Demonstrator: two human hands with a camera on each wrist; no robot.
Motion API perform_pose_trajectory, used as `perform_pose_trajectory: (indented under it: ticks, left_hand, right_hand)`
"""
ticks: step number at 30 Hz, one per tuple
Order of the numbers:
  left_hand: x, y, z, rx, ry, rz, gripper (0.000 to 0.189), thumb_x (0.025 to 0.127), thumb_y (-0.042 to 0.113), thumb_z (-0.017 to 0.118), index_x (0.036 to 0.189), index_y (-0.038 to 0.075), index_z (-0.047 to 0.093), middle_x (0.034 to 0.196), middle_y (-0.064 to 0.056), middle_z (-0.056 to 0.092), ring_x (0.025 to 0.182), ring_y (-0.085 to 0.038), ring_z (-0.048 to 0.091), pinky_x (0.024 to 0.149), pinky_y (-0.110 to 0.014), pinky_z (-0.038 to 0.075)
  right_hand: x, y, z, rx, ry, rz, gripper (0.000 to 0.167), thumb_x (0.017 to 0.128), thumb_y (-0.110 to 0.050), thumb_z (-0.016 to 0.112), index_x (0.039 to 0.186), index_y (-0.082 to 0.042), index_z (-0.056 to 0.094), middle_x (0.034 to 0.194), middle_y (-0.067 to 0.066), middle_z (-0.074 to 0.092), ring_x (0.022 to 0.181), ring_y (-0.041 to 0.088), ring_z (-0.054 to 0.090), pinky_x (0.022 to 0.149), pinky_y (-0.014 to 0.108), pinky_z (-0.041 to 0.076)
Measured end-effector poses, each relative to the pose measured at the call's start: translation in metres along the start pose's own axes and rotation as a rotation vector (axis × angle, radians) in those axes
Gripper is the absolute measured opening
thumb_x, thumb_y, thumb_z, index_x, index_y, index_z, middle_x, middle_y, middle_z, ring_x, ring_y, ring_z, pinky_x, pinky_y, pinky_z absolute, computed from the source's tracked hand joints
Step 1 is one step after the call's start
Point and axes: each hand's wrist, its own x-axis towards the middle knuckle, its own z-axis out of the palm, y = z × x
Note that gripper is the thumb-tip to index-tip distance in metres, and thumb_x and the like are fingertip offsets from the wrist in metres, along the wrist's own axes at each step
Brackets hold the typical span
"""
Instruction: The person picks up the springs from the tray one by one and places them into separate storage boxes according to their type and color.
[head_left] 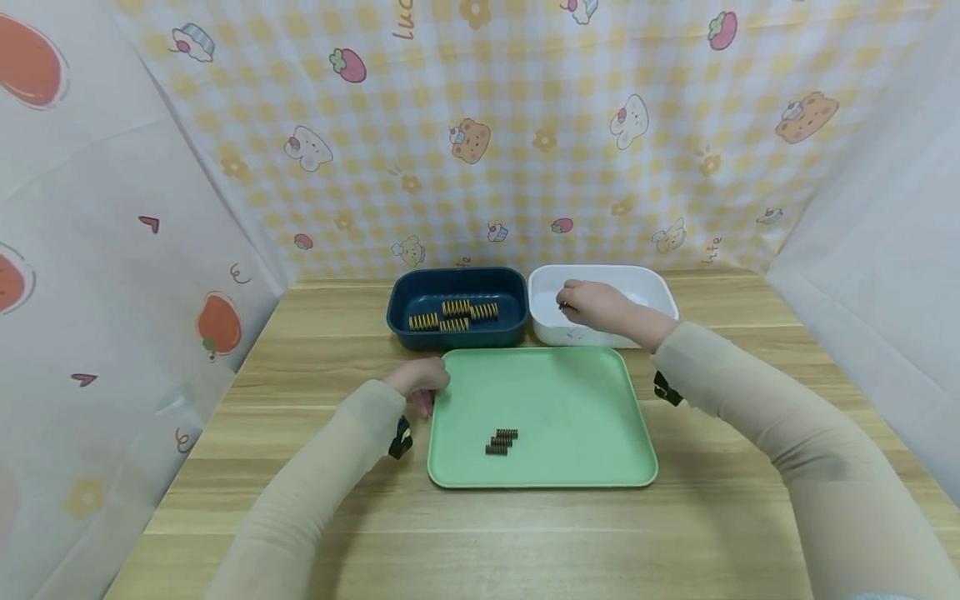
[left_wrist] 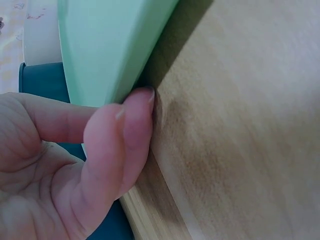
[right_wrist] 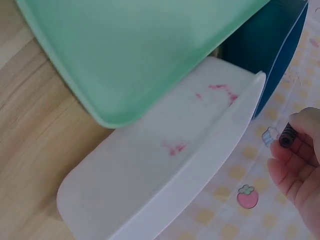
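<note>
Right of centre in the head view, a dark spring (right_wrist: pixel 287 135) is clamped in the right grip (head_left: pixel 597 307) over the white bin (head_left: pixel 651 287), apparently mid-sorting, so release there seems called for, the green tray (head_left: pixel 558 417) being pinched by the left grip (head_left: pixel 420 379).

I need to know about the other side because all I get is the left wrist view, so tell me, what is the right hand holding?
Observer: The right hand pinches a small dark metal coil spring.
Operator: And where is that hand?
Observer: In the head view it appears over the white rectangular box with rounded corners.
Operator: Does anything lie on the light green rectangular tray, beyond the part I can see?
Observer: Yes, three dark coil springs lie grouped on its near half, toward the left side.
</note>
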Motion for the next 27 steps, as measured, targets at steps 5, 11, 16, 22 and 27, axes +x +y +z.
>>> perform_pose_trajectory:
  ticks: [5, 11, 16, 22, 27]
  left_hand:
    - [0.002, -0.001, 0.0, -0.007, -0.002, -0.002, 0.058, 0.087, 0.003, 0.036, 0.142, -0.001, 0.019, 0.063, -0.014, 0.055, 0.043, -0.016, 0.054, 0.039, -0.022, 0.046]
    - [0.001, -0.001, 0.0, -0.011, 0.0, 0.001, 0.058, 0.087, 0.004, 0.037, 0.143, 0.0, 0.018, 0.063, -0.013, 0.055, 0.044, -0.015, 0.054, 0.04, -0.022, 0.046]
    - [0.001, -0.001, 0.0, -0.015, 0.001, 0.001, 0.052, 0.087, 0.004, 0.037, 0.138, -0.001, 0.026, 0.063, -0.013, 0.056, 0.043, -0.015, 0.054, 0.039, -0.022, 0.045]
    - [0.003, -0.002, 0.0, -0.024, 0.007, -0.001, 0.043, 0.086, 0.003, 0.037, 0.128, -0.002, 0.032, 0.064, -0.013, 0.056, 0.043, -0.015, 0.053, 0.039, -0.022, 0.045]
    - [0.001, -0.002, 0.0, -0.033, -0.004, 0.006, 0.051, 0.085, 0.002, 0.037, 0.135, -0.002, 0.027, 0.062, -0.012, 0.055, 0.043, -0.015, 0.052, 0.039, -0.021, 0.045]
  right_hand:
    - [-0.002, 0.013, -0.002, -0.008, 0.002, 0.042, 0.008, 0.084, -0.001, 0.058, 0.09, 0.001, 0.063, 0.083, 0.012, 0.058, 0.072, 0.023, 0.057, 0.066, 0.037, 0.05]
    - [-0.004, 0.029, 0.0, -0.053, -0.046, 0.112, 0.01, 0.085, -0.004, 0.057, 0.091, 0.001, 0.064, 0.086, 0.013, 0.059, 0.076, 0.026, 0.059, 0.068, 0.039, 0.05]
    - [-0.007, 0.04, 0.009, -0.074, -0.067, 0.152, 0.01, 0.085, -0.005, 0.057, 0.09, 0.0, 0.065, 0.086, 0.012, 0.06, 0.079, 0.026, 0.059, 0.07, 0.039, 0.051]
    - [-0.009, 0.053, 0.022, -0.051, -0.092, 0.197, 0.007, 0.085, -0.005, 0.057, 0.086, -0.003, 0.064, 0.083, 0.01, 0.059, 0.074, 0.023, 0.056, 0.067, 0.038, 0.049]
    - [-0.008, 0.06, 0.031, -0.046, -0.15, 0.24, 0.008, 0.087, -0.007, 0.056, 0.087, -0.003, 0.064, 0.084, 0.009, 0.059, 0.073, 0.021, 0.054, 0.067, 0.038, 0.048]
